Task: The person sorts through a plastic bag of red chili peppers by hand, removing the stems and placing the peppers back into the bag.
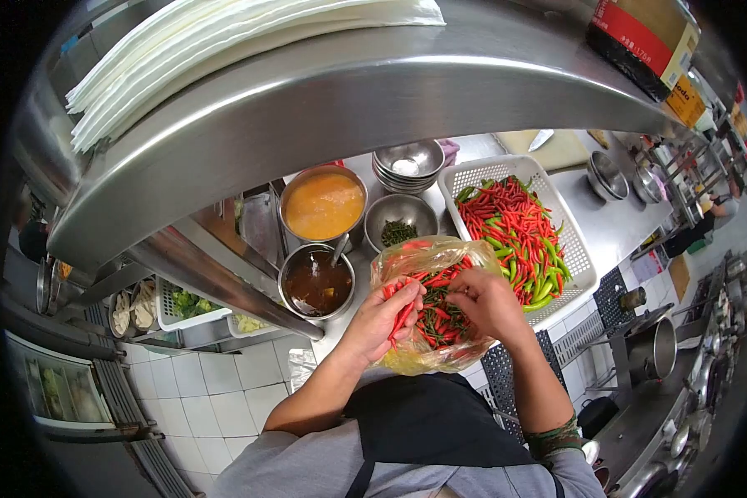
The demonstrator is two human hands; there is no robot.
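Our left hand [388, 314] is curled around a few red chilies [403, 315], fingers closed on them at the near left edge of a clear plastic bag [430, 257]. Our right hand [483, 300] sits just beside it, fingers bent down into the bag's mouth and pinching at the chilies inside; we cannot tell exactly which one it grips. The bag lies on the steel surface [614, 220] right in front of us, full of red and green chilies, its rim crumpled open.

Just beyond the bag, touching its far right side, stands a white perforated basket [585, 261] heaped with more red and green chilies. To the left of the bag is a metal pot of dark sauce [316, 284] with a spoon handle in it, and past that a bigger pot of orange sauce [324, 203]. Between them and the basket sits a small steel bowl [401, 217] holding green bits, with a stack of bowls [407, 164] behind it. A steel shelf [349, 91] arches overhead.
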